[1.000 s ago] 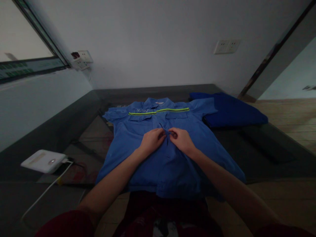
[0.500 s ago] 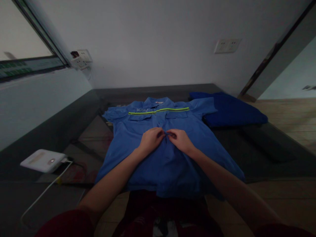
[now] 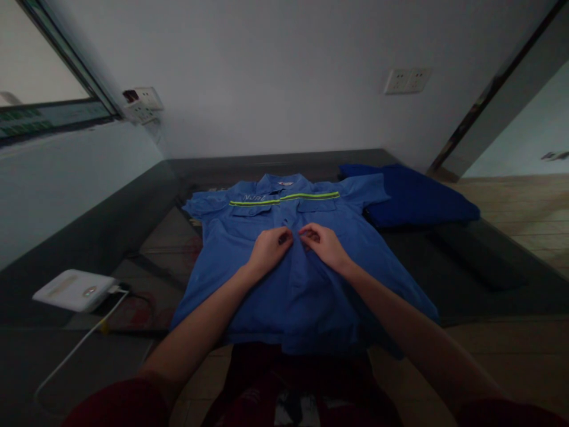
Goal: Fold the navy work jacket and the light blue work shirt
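Note:
A blue short-sleeved button-up shirt lies front side up, its collar pointing away from me. Yellow-green stripes and lettering run across the chest, above two flapped pockets. Over the left side of the front placket, my left hand has loosely curled fingers, with a gap between thumb and forefinger. My right hand is just across the placket, thumb and forefinger slightly apart. A small space separates the two hands, and no cloth is visibly pinched up between them. The fingertips partly hide the shirt front beneath.
Darker blue folded fabric lies on the dark table, under the shirt's right-hand sleeve. At the left is a white box-shaped device with a white cable plugged in. Sockets are on the wall behind.
Both hands have let go of the placket, where their fingertips met, and moved slightly apart. The shirt stays in place, its placket now lying flatter between them.

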`<state>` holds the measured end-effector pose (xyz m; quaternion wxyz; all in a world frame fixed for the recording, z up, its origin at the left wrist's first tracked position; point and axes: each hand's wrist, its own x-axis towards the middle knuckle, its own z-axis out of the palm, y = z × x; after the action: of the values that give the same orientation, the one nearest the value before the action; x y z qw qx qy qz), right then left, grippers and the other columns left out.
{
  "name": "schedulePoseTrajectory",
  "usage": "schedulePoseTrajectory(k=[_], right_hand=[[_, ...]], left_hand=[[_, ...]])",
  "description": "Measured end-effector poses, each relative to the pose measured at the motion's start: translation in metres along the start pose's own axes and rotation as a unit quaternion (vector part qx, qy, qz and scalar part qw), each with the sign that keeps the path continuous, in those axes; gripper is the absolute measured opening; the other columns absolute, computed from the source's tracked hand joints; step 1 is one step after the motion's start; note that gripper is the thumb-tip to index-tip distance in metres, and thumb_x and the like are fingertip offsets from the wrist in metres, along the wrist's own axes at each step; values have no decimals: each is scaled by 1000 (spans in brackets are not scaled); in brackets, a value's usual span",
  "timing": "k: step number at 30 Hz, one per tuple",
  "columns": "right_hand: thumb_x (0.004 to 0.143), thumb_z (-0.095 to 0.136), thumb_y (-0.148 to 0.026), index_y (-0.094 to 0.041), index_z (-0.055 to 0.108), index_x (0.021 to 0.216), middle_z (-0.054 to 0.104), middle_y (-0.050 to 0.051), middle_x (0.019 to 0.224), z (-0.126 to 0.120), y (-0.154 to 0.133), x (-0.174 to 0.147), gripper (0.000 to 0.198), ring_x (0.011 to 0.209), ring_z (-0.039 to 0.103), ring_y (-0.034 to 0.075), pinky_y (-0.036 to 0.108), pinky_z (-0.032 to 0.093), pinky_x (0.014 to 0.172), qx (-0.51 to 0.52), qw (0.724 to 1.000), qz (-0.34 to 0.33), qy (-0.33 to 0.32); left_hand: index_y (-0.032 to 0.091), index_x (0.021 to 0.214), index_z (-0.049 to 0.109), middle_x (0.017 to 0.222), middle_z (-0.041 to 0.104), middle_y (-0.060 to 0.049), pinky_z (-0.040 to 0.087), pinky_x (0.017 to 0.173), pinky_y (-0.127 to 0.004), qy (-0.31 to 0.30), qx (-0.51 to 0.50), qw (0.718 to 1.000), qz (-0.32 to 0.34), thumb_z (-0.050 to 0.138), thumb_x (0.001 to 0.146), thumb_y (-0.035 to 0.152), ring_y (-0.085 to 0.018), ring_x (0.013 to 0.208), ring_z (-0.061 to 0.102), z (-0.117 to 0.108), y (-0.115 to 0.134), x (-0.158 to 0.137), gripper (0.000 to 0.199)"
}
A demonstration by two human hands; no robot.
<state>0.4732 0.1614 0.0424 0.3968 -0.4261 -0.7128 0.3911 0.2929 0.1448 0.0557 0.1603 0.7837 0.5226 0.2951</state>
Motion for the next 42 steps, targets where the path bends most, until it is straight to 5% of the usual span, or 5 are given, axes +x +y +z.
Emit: schedulePoseTrajectory(k=[10,21,33,42], right_hand=[[80,62,-15,-17,67,78,67,3,76,-3,-8,-3,6,70,59,15,25,42,67,-153,986,-64,-12],[89,54,-16,-18,65,87,66,5,89,-3,-3,-3,11,85,59,18,28,41,77,-264,952,-140,-68],[87,60,-18,-16,62,84,66,6,86,4,3,-2,4,81,60,18,26,39,72,-301,942,-113,-96],[89,56,-21,-17,60,82,65,5,84,7,0,-5,9,78,58,18,26,35,67,-322,938,-109,-64]], left_hand=[[17,83,68,79,71,-2,47,72,-24,-44,-24,999,-12,56,79,21,-17,76,64,-5,-4,3,13],[18,81,70,81,73,-2,48,72,-23,-45,-20,999,0,59,80,21,-17,79,67,-10,-1,2,12],[16,88,70,81,73,-2,49,69,-22,-88,-88,992,-18,56,73,11,-16,75,67,-5,-10,4,21],[15,75,63,69,64,-2,40,59,-23,-54,-52,997,-7,54,82,34,-14,63,57,-2,-6,4,22]])
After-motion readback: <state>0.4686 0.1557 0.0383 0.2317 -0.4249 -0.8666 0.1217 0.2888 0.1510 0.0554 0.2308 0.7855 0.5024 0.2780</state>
